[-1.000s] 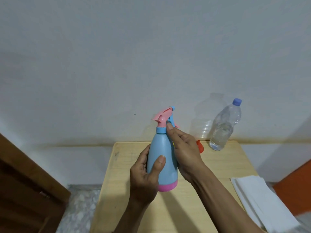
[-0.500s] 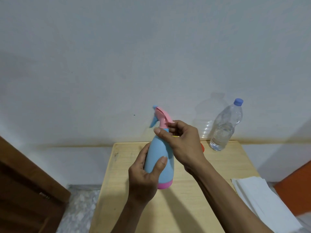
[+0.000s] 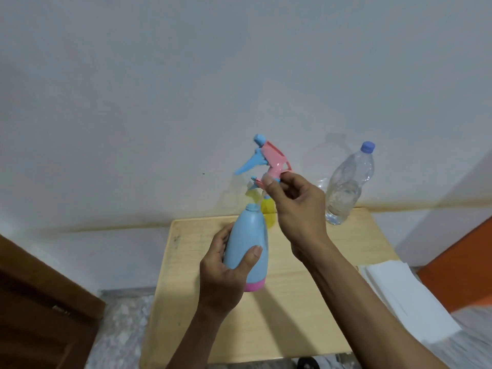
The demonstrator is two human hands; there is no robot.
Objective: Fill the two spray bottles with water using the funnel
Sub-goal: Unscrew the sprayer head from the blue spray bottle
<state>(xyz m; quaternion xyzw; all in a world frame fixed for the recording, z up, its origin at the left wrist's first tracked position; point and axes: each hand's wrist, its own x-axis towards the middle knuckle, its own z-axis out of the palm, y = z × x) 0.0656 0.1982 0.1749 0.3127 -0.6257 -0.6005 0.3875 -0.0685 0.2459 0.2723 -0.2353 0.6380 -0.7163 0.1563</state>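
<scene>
My left hand [image 3: 226,272] grips the body of a light blue spray bottle [image 3: 249,241] with a pink base, held tilted above the wooden table [image 3: 306,302]. Its neck stands uncovered. My right hand [image 3: 295,209] holds the pink and blue spray head [image 3: 269,161] lifted clear above the bottle. Behind the bottle a yellow spray bottle [image 3: 267,210] stands partly hidden. A clear water bottle [image 3: 348,185] with a blue cap stands at the table's back right, by the wall. The funnel is not visible now.
White folded paper or cloth [image 3: 399,296] lies off the table's right edge. A brown wooden piece of furniture [image 3: 40,315] stands at the lower left, an orange surface [image 3: 463,267] at the right. The wall [image 3: 186,89] runs close behind the table.
My right hand has unscrewed the spray head and lifted it off the blue bottle. The yellow bottle behind has come into view.
</scene>
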